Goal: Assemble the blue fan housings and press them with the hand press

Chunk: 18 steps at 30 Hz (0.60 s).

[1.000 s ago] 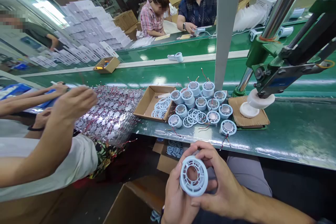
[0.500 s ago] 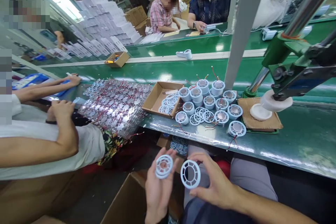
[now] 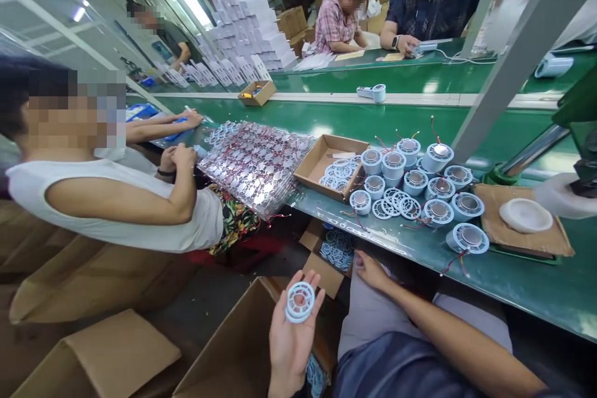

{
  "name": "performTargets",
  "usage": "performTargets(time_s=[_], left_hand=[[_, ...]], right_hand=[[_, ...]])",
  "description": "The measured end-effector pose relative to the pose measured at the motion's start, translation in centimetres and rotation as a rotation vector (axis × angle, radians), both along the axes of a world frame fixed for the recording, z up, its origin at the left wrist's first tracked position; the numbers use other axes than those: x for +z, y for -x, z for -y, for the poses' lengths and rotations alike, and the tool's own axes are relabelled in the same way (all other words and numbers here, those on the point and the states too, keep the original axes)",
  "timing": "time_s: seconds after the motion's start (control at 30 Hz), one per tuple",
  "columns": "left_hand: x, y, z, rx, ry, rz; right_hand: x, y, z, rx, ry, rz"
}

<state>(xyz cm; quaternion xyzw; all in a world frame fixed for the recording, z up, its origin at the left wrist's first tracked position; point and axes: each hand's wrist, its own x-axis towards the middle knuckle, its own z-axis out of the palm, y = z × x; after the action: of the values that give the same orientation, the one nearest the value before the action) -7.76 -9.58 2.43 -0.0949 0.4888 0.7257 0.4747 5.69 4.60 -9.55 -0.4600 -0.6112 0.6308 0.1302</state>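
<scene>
On the upturned palm of my left hand rests a small stack of light-blue spoked plastic rings, with the fingers stretched out behind it. My right hand is over my thigh, just below the table edge, its fingers loosely bent and nothing visible in them. Close beside it, under the table, an open cardboard box contains a heap of similar rings. Loose rings also lie on the green bench among several round blue housings with metal discs and red wires.
A shallow cardboard tray with rings stands left of the housings. Beyond it lies a sheet of wired parts. A press with a white round pad is at right. A co-worker sits at left; a large carton stands below.
My right hand has moved up and away from my left hand, and the ring it held is out of its fingers. My left hand still carries rings. The view has swung left.
</scene>
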Motion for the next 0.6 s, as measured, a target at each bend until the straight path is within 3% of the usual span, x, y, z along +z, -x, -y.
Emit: performTargets(time_s=[0.07,0.17,0.3,0.43,0.6], left_hand=[[-0.3,-1.0,-0.8,-0.114,-0.052,0.077],[0.2,-2.8,-2.4,-0.293,-0.119,0.195],[2.1,-5.6,-4.7,-0.505,-0.229,0.299],[4.2,-8.1,-5.7,-0.663,-0.314,0.349],[6.2,-10.3,-6.1,-0.68,-0.316,0.367]], right_hand=[[2.0,-2.5,0.9,-0.002,-0.064,-0.016],[6.4,-6.4,2.8,0.0,-0.185,-0.097],[11.9,-9.8,4.7,0.011,-0.546,-0.197],[14.6,-10.9,5.0,-0.002,-0.699,-0.147],[16.3,-11.8,4.8,-0.057,-0.614,-0.128]])
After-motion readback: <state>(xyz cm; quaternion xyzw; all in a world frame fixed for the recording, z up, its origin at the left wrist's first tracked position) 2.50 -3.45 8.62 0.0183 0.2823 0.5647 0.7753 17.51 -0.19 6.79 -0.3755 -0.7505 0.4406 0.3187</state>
